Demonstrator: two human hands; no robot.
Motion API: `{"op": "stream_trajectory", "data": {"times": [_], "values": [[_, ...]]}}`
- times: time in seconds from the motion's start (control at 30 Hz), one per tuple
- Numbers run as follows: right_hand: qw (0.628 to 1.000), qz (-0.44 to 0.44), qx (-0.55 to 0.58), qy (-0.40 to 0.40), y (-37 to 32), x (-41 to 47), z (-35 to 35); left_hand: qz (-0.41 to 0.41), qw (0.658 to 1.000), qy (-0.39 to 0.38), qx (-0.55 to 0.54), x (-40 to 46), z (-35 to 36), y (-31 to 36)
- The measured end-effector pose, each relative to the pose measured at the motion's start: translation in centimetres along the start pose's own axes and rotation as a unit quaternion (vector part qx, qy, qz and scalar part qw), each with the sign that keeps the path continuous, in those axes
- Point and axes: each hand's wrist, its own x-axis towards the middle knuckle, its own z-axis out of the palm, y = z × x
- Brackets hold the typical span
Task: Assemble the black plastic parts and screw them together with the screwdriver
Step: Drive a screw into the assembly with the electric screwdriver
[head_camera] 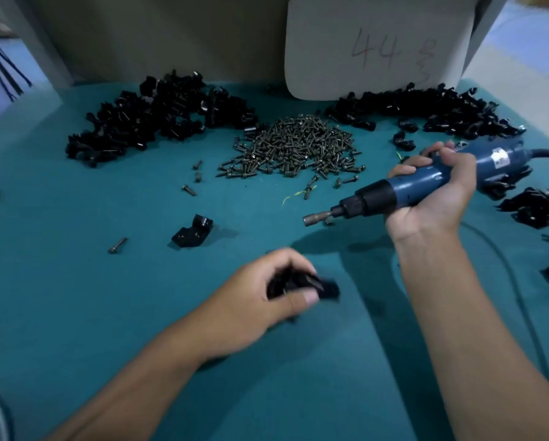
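My left hand [267, 291] grips a black plastic part [325, 289] low over the teal table; the part is blurred and mostly hidden by my fingers. My right hand [438, 192] holds a blue electric screwdriver [403, 189] tilted down to the left, its metal bit tip [309, 219] just above the table. One loose black plastic part [192, 233] lies on the table to the left of the bit. A heap of dark screws [294, 144] sits in the middle at the back.
Piles of black plastic parts lie at the back left [146, 119], back right [426, 109] and along the right edge [540, 208]. Single screws [118, 245] are scattered on the teal table [76, 297]. A white board [378, 46] stands behind. The screwdriver's cable [518, 297] runs down the right.
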Motion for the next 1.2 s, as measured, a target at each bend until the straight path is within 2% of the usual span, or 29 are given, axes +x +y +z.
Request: {"op": "stream_trajectory", "data": {"times": [0.07,0.17,0.2,0.27,0.4,0.6,0.93,1.2], "values": [[1.0,-0.003,0.016,0.007,-0.3,0.3,-0.2,-0.061,0.976,0.124,-0.168,0.7,-0.6,-0.1],[1.0,0.005,0.026,0.013,-0.4,0.8,-0.4,-0.1,0.889,0.216,-0.391,1.7,-1.5,-0.3],[1.0,0.01,0.018,0.015,-0.3,0.9,-0.5,-0.107,0.863,0.221,-0.442,1.9,-1.9,-0.4],[1.0,0.024,0.0,0.017,0.1,1.0,-0.3,-0.12,0.831,0.208,-0.501,2.0,-2.5,-0.4],[0.999,0.049,-0.001,0.024,1.1,0.7,0.1,-0.114,0.803,0.174,-0.559,1.9,-3.5,-0.4],[0.993,0.108,0.024,0.045,2.3,0.1,-1.1,-0.114,0.796,0.168,-0.571,2.2,-3.6,-0.7],[0.991,0.133,0.023,0.02,2.6,-0.3,-1.8,-0.097,0.82,0.144,-0.546,1.9,-3.7,-0.8],[0.989,0.137,0.034,0.039,2.7,-0.2,-2.1,-0.05,0.85,0.183,-0.491,1.9,-3.5,-1.3]]}}
